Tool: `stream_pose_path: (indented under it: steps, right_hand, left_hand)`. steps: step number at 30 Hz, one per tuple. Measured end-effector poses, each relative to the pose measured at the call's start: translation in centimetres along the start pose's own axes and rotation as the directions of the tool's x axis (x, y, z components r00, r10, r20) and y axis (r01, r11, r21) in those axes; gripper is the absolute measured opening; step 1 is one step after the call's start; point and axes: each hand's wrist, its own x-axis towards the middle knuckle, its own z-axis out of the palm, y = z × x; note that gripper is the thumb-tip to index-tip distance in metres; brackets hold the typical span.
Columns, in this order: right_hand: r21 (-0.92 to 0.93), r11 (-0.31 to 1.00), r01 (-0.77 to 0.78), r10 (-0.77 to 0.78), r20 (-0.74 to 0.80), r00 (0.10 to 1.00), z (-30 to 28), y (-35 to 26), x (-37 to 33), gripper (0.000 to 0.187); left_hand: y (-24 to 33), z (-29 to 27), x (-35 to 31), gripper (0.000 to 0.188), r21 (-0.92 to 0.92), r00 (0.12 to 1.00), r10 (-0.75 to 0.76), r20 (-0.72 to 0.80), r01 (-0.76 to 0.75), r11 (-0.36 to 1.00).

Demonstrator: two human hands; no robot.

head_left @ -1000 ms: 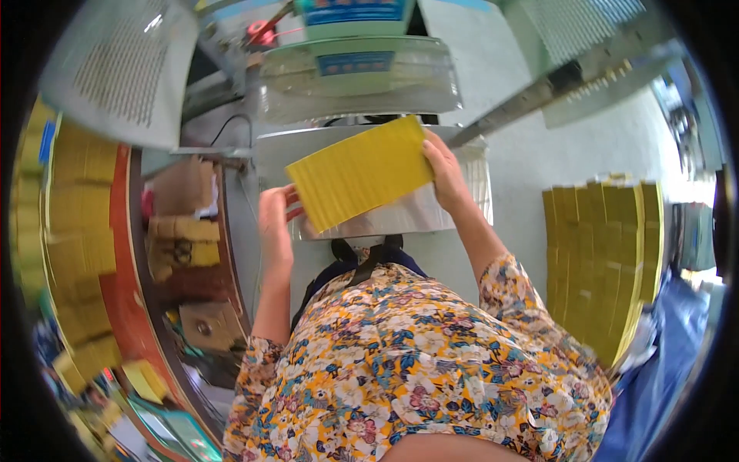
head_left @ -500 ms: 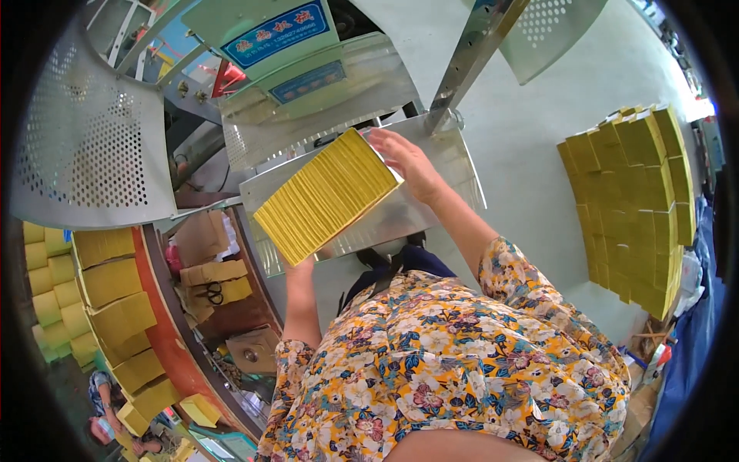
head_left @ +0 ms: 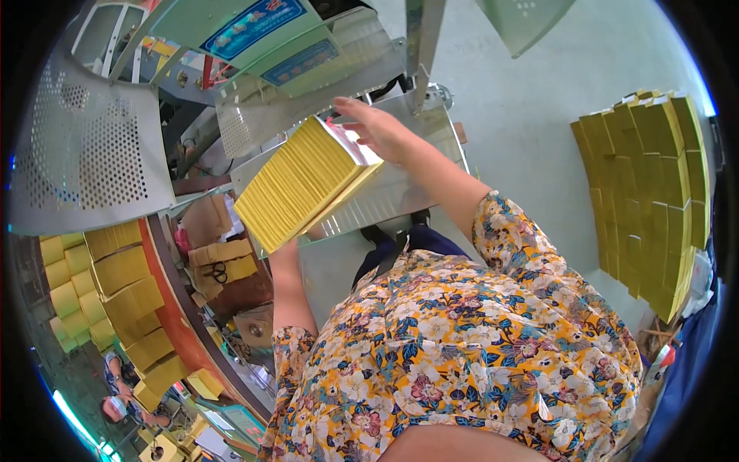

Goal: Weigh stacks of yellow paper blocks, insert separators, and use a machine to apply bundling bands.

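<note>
A person holds a thick yellow stack (head_left: 304, 185) of flat sheets. The stack is tilted, with its near end lower on the left and its far end higher on the right. It sits over a shiny metal tray (head_left: 400, 192) that is part of a big machine (head_left: 285, 54).

The right hand (head_left: 377, 131) is at the far end of the stack. Its palm rests on the end, and the fingers are spread out wide, not curled into a fist. It seems to press on the stack more than grab it.

The left hand (head_left: 291, 245) is under the near end of the stack. The stack hides most of it, so only a bit of the hand and the wrist show. I cannot tell how far its fingers are open, but it touches the stack from below and seems to hold it up.

The person wears a flowery shirt (head_left: 462, 346) that fills the near part of the view.

On the right, well apart from the hands, stand more yellow piles (head_left: 647, 185). Their edge is cut off by the dark rim. On the left are yellow boxes (head_left: 115, 285), bent by the lens and hard to count. A grey plate with holes (head_left: 85, 154) hangs at the far left. Small scissors (head_left: 219, 272) lie on a low shelf, just left of the left arm.
</note>
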Motion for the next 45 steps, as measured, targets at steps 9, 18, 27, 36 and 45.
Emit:
stream_pose_path:
  steps: [9, 18, 27, 36, 45]
  right_hand:
    - [-0.349, 0.805, 0.480, -0.504, 0.025, 0.863, -3.1, 5.7, 1.7, 0.041]
    - [-0.246, 0.969, -0.032, 0.003, -0.120, 0.993, 0.0, 3.2, -3.8, 0.045]
    - [-0.501, 0.722, -0.478, 0.333, -0.354, 0.874, -2.7, 4.7, -9.1, 0.058]
    - [-0.379, 0.919, -0.113, -0.054, -0.404, 0.913, -2.7, 11.3, -14.3, 0.044]
    - [0.139, 0.902, 0.408, -0.279, -0.533, 0.799, 5.4, 13.7, -12.0, 0.044]
  left_hand:
    - [1.0, 1.7, 0.8, 0.048, -0.611, 0.926, -0.363, -0.105, 0.227, 0.758]
    - [5.4, 1.5, -0.7, 0.052, -0.634, 0.882, -0.470, 0.043, 0.388, 0.669]
    - [10.6, -2.9, -2.3, 0.071, 0.071, 0.522, -0.729, 0.442, 0.790, 0.609]
    - [6.7, -6.1, -1.5, 0.055, 0.073, 0.737, -0.571, 0.360, 0.588, 0.805]
    - [5.9, -0.7, -0.1, 0.057, -0.265, 0.835, -0.403, 0.373, 0.513, 0.817]
